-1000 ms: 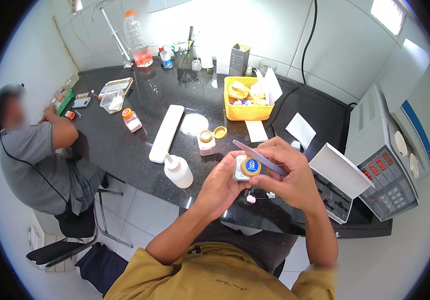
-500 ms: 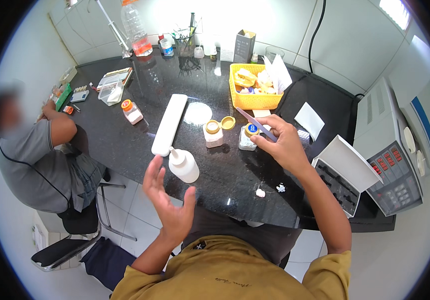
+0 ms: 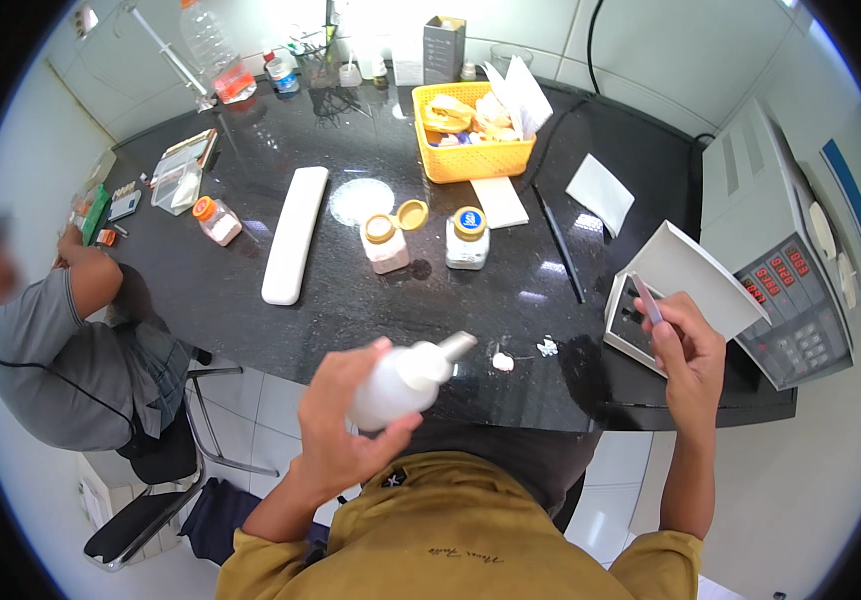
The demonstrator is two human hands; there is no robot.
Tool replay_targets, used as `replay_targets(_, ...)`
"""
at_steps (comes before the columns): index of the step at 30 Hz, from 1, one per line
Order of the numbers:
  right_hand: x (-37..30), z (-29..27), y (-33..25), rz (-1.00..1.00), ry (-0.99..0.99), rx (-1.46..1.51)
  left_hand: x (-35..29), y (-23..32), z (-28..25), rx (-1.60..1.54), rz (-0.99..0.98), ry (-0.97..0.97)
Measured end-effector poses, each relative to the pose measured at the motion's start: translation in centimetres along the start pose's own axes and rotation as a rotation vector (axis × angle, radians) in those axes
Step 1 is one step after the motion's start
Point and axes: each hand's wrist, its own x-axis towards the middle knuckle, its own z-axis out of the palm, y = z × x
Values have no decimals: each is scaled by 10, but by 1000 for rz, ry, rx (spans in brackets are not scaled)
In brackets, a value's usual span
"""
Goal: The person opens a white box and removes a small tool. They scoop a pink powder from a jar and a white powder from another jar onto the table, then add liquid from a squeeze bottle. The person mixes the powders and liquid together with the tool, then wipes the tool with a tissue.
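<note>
Left hand [image 3: 336, 425]: fingers and thumb curved around a white bottle [image 3: 391, 390], gripping it by the body; bottle tilted, slightly blurred, nozzle pointing right and away from the person, at the counter's near edge

Right hand [image 3: 689, 365]: fingertips pinching a flat purple strip [image 3: 644, 297], its free end slanting up over the open box [image 3: 686, 270]; contact with the box cannot be told

Before the hands, on the black counter [image 3: 431, 310]: one small pink lump [image 3: 503, 361]; just beside it, one pale lump [image 3: 548, 347]

Farther in: one jar with blue-topped gold lid [image 3: 467, 245], upright, closed; near it, to the left, one open jar [image 3: 385, 245], gold cap hinged back

Left of these: one long white case [image 3: 296, 235]; one orange-capped jar [image 3: 217, 221]

Beyond: one yellow basket [image 3: 476, 160], filled; one dark rod [image 3: 559, 240]; one white sheet [image 3: 601, 193]

Far right: one machine with red digits [image 3: 786, 290]

Far left: one seated person in grey [image 3: 56, 345]
</note>
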Motion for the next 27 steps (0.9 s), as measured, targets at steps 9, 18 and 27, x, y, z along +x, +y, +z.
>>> replay_targets(9, -46, -14, 25, 81, 72, 28, 9, 39, 21, 167, -14, -234)
replay_targets(18, -52, -12, 42, 95, 84, 80, 19, 53, 33, 279, 25, -345)
replay_targets(27, -54, -13, 50, 81, 68, 114, 19, 58, 38, 314, 8, -406)
